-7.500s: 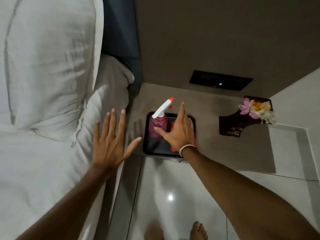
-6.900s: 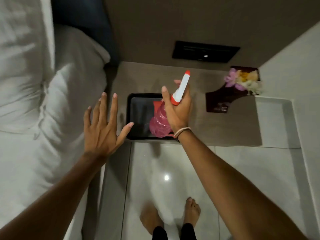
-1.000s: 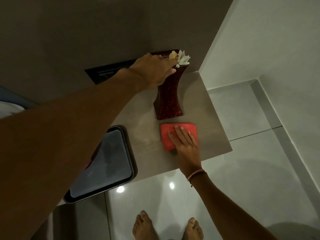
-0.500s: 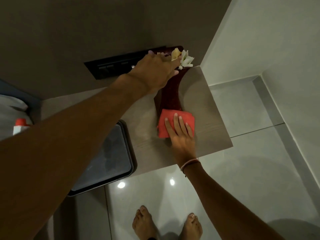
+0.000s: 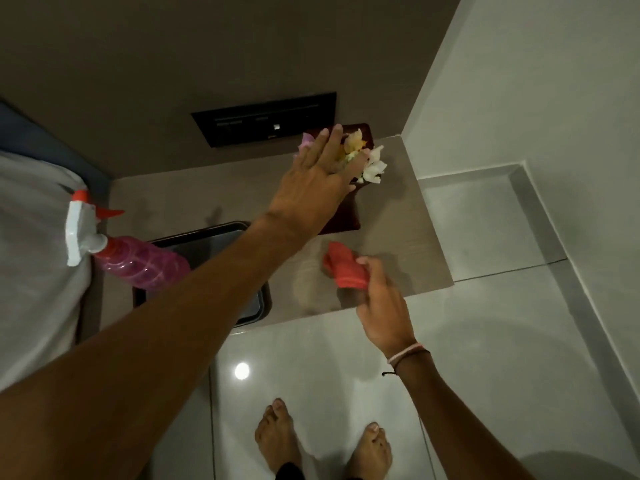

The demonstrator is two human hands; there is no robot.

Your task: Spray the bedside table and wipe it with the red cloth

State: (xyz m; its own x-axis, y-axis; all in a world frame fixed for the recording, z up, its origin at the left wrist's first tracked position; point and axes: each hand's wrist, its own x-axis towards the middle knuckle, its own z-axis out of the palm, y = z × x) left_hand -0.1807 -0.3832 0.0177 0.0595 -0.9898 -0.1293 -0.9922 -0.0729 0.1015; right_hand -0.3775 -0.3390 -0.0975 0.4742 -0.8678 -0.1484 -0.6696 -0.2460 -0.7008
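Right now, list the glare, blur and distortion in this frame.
Head view: dim room; a round lamp glare on the glossy floor; the right hand and red cloth are motion-blurred; wide-angle stretch enlarges the left forearm and bends the wall edges; the left hand looks sharper.

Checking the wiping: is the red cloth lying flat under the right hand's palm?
No. The right hand holds the red cloth bunched in its fingers above the bedside table.

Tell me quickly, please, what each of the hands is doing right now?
Left hand: open, fingers spread over the flower vase.
Right hand: closed, holding the red cloth.
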